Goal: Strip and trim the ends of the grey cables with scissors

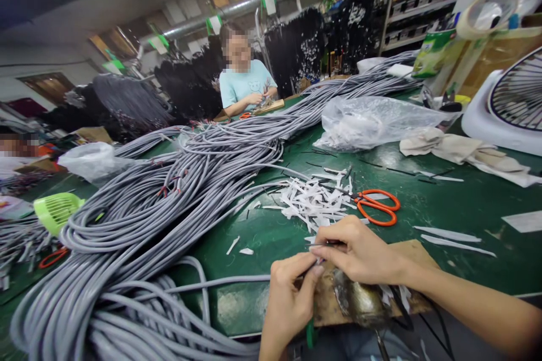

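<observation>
My left hand (293,289) pinches the end of a grey cable (249,279) that comes in from the left. Small coloured wire tips show at its fingertips. Just above and to the right, my right hand (359,249) has its thumb and forefinger closed on a thin dark piece, too small to make out; the two hands' fingertips nearly meet. Under them lies a wooden board (412,251) with a worn metal block (362,300) on it. Beyond my hands are a pile of white paper-like strips (313,203) and orange-handled scissors (378,207).
Large bundles of grey cable (169,203) cover the left and middle of the green table (444,192). A plastic bag (372,118), gloves (461,152) and a white fan (508,101) are at the right. A green basket (57,211) stands left. A person (248,87) sits across.
</observation>
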{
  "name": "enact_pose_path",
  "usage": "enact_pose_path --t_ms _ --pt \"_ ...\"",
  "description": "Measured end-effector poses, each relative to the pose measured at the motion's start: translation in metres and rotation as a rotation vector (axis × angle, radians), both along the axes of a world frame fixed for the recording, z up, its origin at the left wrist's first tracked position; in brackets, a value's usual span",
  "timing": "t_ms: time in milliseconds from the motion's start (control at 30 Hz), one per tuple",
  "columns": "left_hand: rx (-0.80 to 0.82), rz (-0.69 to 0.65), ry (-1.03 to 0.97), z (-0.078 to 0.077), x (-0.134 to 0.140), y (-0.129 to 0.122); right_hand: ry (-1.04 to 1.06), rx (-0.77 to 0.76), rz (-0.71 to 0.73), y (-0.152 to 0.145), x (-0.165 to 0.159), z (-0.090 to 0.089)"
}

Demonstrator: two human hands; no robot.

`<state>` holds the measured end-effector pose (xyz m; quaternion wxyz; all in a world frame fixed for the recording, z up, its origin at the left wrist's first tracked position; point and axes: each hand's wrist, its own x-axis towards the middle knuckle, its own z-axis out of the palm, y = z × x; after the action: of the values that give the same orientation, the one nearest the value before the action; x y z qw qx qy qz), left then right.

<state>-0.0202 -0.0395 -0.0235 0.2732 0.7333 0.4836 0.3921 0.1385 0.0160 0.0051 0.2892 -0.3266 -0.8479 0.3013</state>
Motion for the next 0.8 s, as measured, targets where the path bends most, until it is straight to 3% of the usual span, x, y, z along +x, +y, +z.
enact_pose_path --t_ms 167,333,433,500,567,667,733,800 --pt "0.08 0.014 0.08 -0.006 0.001 0.004 0.059 -0.031 -0.028 0.001 -0.004 -0.003" --pt "0.342 0.058 0.154 -0.016 0.003 0.004 0.158 -0.219 -0.171 0.011 -0.008 -0.003" --pt "0.465 0.111 0.129 -0.016 0.003 0.003 0.214 -0.337 -0.156 0.014 -0.012 -0.004" --pt "0.46 0.179 0.058 -0.014 0.004 0.002 0.227 -0.311 -0.166 0.012 -0.016 -0.005" --pt "0.35 0.292 -0.069 -0.01 0.005 0.003 0.232 -0.093 -0.219 0.006 -0.02 -0.008" --pt "0.123 0.407 -0.275 -0.002 0.008 0.006 0.24 0.449 -0.208 -0.005 -0.022 -0.012" --pt "0.049 0.397 -0.331 0.003 0.009 0.008 0.241 0.716 -0.127 -0.008 -0.021 -0.015" --pt "0.013 0.342 -0.29 0.006 0.011 0.008 0.238 0.839 -0.085 -0.009 -0.017 -0.016"
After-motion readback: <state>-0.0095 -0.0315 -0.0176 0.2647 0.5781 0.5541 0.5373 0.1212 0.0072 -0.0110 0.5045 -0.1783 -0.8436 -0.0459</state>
